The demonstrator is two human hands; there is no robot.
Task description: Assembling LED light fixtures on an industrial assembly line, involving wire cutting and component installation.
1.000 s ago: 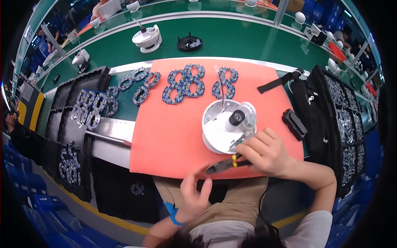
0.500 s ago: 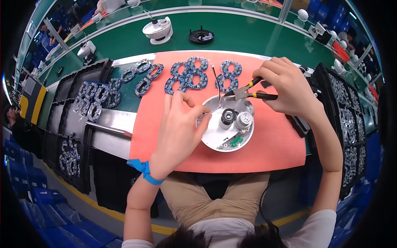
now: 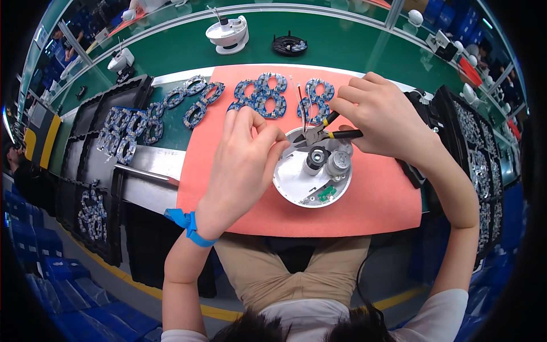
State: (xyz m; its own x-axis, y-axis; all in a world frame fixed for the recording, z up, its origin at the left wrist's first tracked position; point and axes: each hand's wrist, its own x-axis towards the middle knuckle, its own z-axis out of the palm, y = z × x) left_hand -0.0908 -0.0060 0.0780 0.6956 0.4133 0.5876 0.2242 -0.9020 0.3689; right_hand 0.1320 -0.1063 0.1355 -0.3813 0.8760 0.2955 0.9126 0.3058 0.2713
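Observation:
A round white housing [image 3: 294, 183] lies on the salmon-coloured mat in front of me. Inside it are a black-rimmed lens module [image 3: 315, 161], a grey-white motor-like cylinder [image 3: 338, 163] and a small green circuit board [image 3: 327, 194]. My right hand [image 3: 387, 114] grips cutting pliers [image 3: 336, 135] with black and yellow handles, their jaws over the housing's far rim. Thin wires [image 3: 300, 100] rise beside the jaws. My left hand [image 3: 246, 157] is pinched at the housing's left rim, close to the jaw tips; whatever its fingertips hold is too small to make out.
Blue figure-eight circuit boards [image 3: 268, 94] lie beyond the housing, with more boards [image 3: 122, 134] at left. Black trays [image 3: 77, 154] flank the mat; the right tray [image 3: 478, 165] holds many parts. A white housing [image 3: 228, 35] and black round part [image 3: 289, 45] sit on the green bench.
My right hand has brought the pliers left and slightly down, so the jaws are nearer my left fingertips. The left hand stays pinched by the rim. The whole view has shifted slightly.

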